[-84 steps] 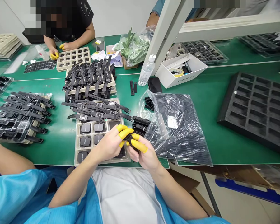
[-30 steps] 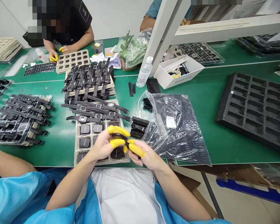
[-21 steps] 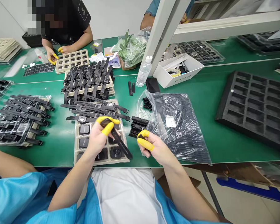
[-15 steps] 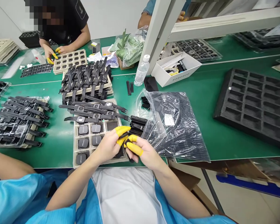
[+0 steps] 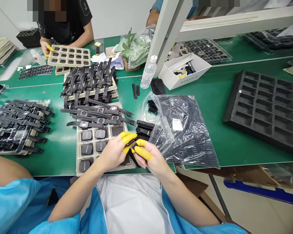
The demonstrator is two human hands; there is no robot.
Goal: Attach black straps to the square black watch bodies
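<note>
My left hand (image 5: 115, 152), in yellow finger cots, is closed around a dark watch case (image 5: 130, 143). Close against it, my right hand (image 5: 150, 154) pinches a black watch strap (image 5: 135, 159) at one end, with the rest hanging below the fingers. Whether strap and case are joined is hidden by the fingertips. Under my hands lies a beige tray (image 5: 78, 152) holding square black watch cases (image 5: 87, 149). Strapped watches (image 5: 100, 121) lie across its far part. Just beyond my right hand is a pile of black straps (image 5: 144, 129).
A clear bag of straps (image 5: 185, 130) lies to the right, with a black foam tray (image 5: 266, 110) beyond. Behind stand a water bottle (image 5: 148, 73), a white box (image 5: 185, 73) and a metal post (image 5: 164, 35). Watch stacks (image 5: 21, 120) sit left; a co-worker (image 5: 65, 26) sits opposite.
My right hand has turned slightly, and the strap in it has shifted against the case. Across the table, the co-worker has lifted a beige tray above another one.
</note>
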